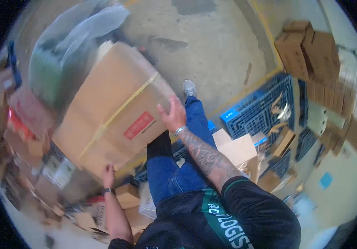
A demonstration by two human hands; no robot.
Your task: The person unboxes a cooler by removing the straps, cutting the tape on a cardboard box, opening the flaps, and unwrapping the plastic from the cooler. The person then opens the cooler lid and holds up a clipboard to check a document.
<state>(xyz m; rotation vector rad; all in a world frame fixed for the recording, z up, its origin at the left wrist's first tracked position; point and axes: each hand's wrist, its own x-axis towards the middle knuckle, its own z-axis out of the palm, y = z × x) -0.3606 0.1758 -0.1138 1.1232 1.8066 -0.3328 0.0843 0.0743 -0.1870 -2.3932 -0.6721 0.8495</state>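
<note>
A large flat cardboard box point(103, 99) is held tilted in front of my legs, with a yellow strap point(118, 111) across it and a red printed label point(139, 125). My right hand point(172, 114) grips its right edge, thumb on the face toward me. At the lower edge, my left hand point(109, 174) has its fingers curled against the cardboard; part of that grip is hidden. Behind the box's far end is translucent plastic wrap point(83, 33), blurred.
Blue plastic pallets point(261, 108) lie to the right with cardboard scraps and an open carton point(234, 145). Brown boxes point(307, 50) are stacked at the far right. Mixed cartons and packaging clutter the left. Yellow lines mark the concrete floor point(211, 45).
</note>
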